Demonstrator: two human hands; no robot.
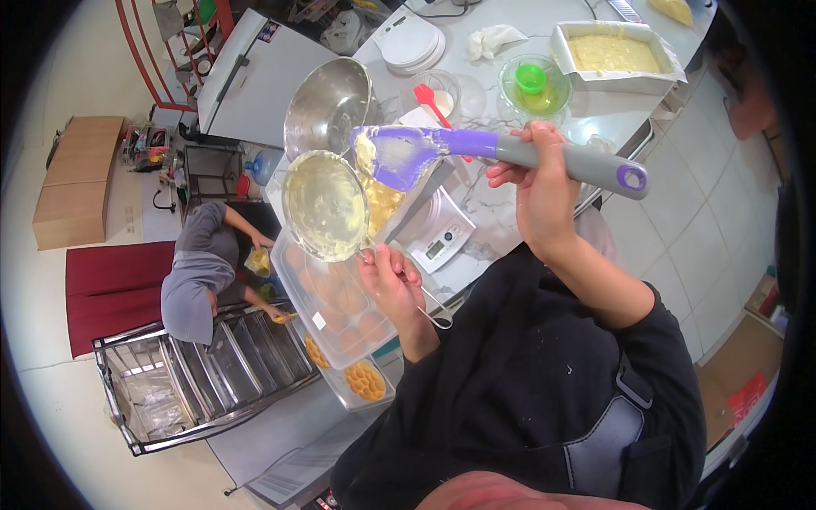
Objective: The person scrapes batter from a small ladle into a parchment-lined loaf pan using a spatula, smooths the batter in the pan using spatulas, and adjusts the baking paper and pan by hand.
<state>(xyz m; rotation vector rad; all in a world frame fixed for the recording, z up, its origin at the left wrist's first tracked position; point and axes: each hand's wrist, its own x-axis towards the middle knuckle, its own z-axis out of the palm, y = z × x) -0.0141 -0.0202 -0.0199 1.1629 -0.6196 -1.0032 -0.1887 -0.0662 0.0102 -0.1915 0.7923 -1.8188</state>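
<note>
My left hand (393, 280) grips the wire handle of a round strainer (323, 204), its bowl smeared with pale batter. In my right hand (540, 174), fingers wrapped around the grey handle, is a large purple spatula (408, 153). Batter clings to the spatula's blade, which is beside the strainer's rim. Below the blade, partly hidden, a lined loaf pan (416, 201) holds yellow batter. A digital scale (444, 238) lies near the pan. Behind the strainer stands a steel mixing bowl (327, 102).
A second lined pan (586, 78) of batter stands at the far right, near a glass bowl (510, 89) with a green cup. A red spatula (429, 102) rests nearby. At left are a plastic egg box (331, 297) and another person (204, 268) beside a metal rack (212, 374).
</note>
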